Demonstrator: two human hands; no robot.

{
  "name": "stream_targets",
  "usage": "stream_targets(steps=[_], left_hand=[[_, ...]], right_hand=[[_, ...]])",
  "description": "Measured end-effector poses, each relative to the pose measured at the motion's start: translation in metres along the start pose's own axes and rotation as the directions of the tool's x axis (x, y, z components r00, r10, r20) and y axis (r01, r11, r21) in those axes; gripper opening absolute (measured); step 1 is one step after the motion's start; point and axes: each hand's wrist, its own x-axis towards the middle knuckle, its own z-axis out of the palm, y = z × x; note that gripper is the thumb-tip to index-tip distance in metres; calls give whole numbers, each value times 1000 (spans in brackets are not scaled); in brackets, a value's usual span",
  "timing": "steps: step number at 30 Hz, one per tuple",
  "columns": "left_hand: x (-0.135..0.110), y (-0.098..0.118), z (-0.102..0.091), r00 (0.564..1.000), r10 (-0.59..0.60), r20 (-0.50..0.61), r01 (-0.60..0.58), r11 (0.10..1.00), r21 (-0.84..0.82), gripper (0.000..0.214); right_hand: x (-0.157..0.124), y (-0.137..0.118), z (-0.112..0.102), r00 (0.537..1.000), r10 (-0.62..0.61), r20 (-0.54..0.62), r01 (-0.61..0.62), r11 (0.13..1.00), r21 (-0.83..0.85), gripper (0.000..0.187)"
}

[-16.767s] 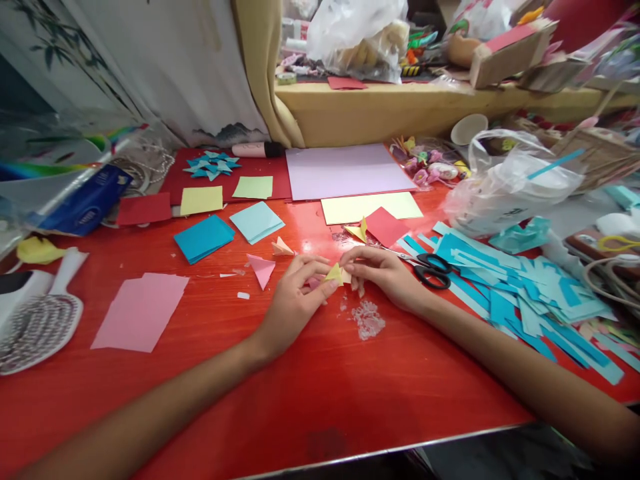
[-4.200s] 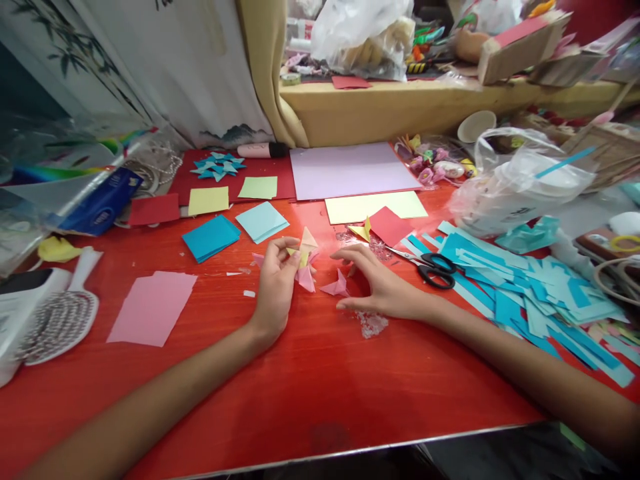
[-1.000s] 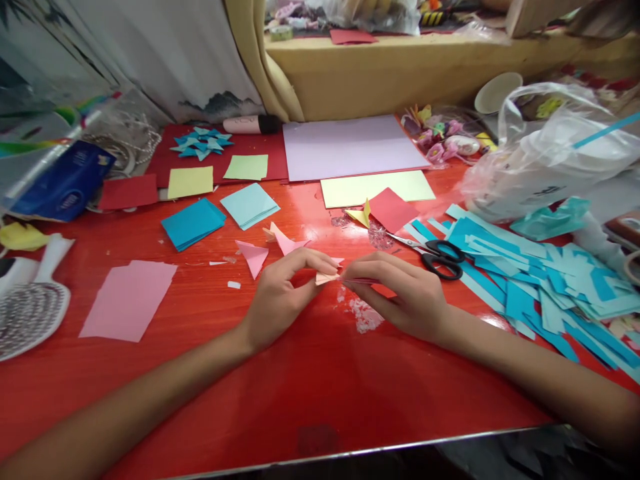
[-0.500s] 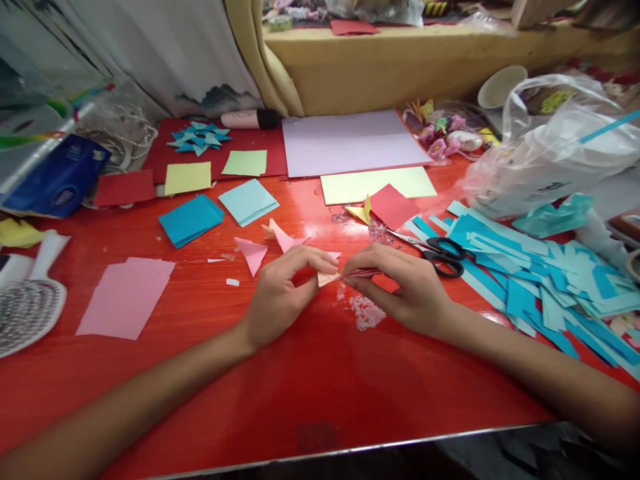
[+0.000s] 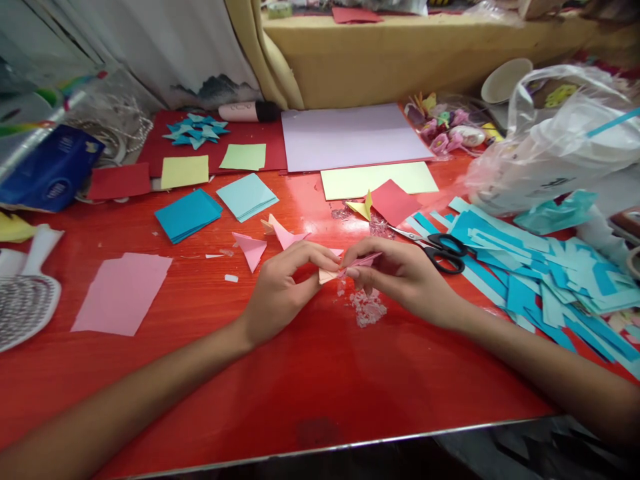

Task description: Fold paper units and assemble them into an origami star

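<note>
My left hand (image 5: 285, 287) and my right hand (image 5: 400, 273) meet over the middle of the red table (image 5: 310, 373). The left pinches a small peach folded paper piece (image 5: 327, 275). The right pinches a pink folded paper piece (image 5: 363, 260), whose tip touches the peach one. Two more pink folded triangles (image 5: 251, 248) lie just left of my left hand, with another pink folded one (image 5: 285, 235) behind it.
Black-handled scissors (image 5: 440, 250) lie right of my right hand, beside a heap of blue paper strips (image 5: 530, 273). Stacks of coloured squares (image 5: 187, 213), a pink sheet (image 5: 123, 293), a lilac sheet (image 5: 350, 137), a blue paper star (image 5: 195, 130) and a plastic bag (image 5: 555, 147) surround the area.
Both hands stay together in mid-table. The right hand has tilted its pink piece up and pushed it closer into the peach piece held by the left.
</note>
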Motion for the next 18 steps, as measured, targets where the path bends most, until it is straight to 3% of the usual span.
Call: stream_targets(steps=[8,18], left_hand=[[2,2,1,1000,-26,-4,26,1000,0,8],[0,5,1,999,-33,18,33,999,-5,12]], right_hand=[[-2,0,1,992,-105,-71,95,987,-131,9],[-6,1,1,967,-212,-140,183,963,-196,6]])
